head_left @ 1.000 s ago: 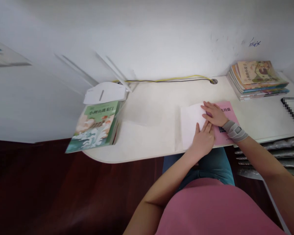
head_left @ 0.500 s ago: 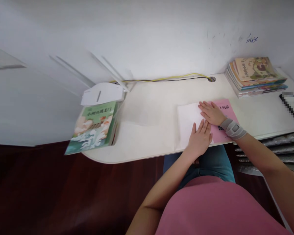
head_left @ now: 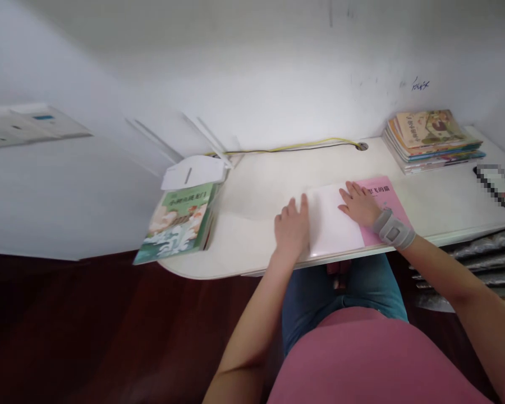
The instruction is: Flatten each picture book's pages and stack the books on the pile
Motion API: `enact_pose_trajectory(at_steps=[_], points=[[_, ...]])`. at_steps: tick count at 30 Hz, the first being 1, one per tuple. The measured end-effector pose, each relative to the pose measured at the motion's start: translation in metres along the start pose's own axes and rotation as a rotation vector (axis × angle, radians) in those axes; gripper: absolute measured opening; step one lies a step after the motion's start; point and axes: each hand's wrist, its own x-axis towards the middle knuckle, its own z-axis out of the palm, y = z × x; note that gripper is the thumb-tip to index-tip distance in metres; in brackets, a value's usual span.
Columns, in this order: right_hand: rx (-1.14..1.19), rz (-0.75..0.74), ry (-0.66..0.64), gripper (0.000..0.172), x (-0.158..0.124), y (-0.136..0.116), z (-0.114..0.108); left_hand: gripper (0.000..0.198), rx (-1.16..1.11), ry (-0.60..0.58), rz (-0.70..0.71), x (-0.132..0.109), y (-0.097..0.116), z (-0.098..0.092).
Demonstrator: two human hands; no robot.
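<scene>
1. Since half a second ago, our left hand [head_left: 292,227] has been moving away from our right hand [head_left: 359,205], and it is now resting at the left edge of a white sheet [head_left: 330,224].
2. Neither hand is gripping anything: the left is lying flat with its fingers forward, and the right is spreading its fingers across the line where the sheet is meeting a pink book [head_left: 393,202].
3. That change is baring more of the sheet and, we judge, leaving the right hand alone to steady that line.
4. Both book and sheet are lying near the front edge of the desk [head_left: 252,235], right of its middle; we are reading 飞的猫 on the pink cover, its first character partly hidden.
5. Toward the desk's rounded front-left corner, a green book [head_left: 177,224] is overhanging the edge, showing 小鲤鱼跳龙门; behind it a white router [head_left: 193,171] is showing no brand we can read.
6. Near the back-right corner, a stack of books [head_left: 433,129] is carrying a top title too blurred for us, and blue handwriting [head_left: 421,85] above is staying unreadable.
</scene>
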Motion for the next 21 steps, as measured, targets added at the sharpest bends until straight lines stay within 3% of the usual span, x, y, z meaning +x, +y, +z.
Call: enact_pose_trajectory(at_steps=[3, 6, 8, 9, 11, 13, 15, 18, 21], points=[[0.054, 0.014, 0.038, 0.071, -0.036, -0.018, -0.009, 0.061, -0.266, -0.132, -0.143, 0.003, -0.035, -0.002], [0.174, -0.099, 0.074, 0.1, -0.078, -0.033, -0.005, 0.059, -0.773, -0.015, -0.127, -0.007, -0.054, -0.009], [0.259, -0.136, 0.123, 0.113, -0.098, -0.042, 0.003, 0.056, -1.103, 0.093, -0.062, -0.018, -0.053, -0.02], [0.318, -0.133, 0.154, 0.111, -0.104, -0.046, 0.007, 0.054, -1.215, 0.145, -0.015, -0.023, -0.048, -0.026], [0.486, -0.09, 0.224, 0.089, -0.108, -0.05, 0.014, 0.054, -1.311, 0.229, 0.118, -0.03, -0.031, -0.037], [0.697, 0.0, 0.293, 0.061, -0.106, -0.047, 0.016, 0.061, -1.251, 0.266, 0.276, -0.03, -0.009, -0.043], [0.878, 0.145, 0.356, 0.047, -0.101, -0.035, 0.015, 0.069, -1.065, 0.245, 0.403, -0.021, 0.011, -0.04], [1.004, 0.354, 0.47, 0.044, -0.095, -0.006, 0.009, 0.073, -0.614, 0.217, 0.464, 0.0, 0.03, -0.017], [0.955, 0.482, 0.552, 0.051, -0.089, 0.022, 0.007, 0.072, -0.176, 0.213, 0.464, 0.019, 0.04, 0.011]])
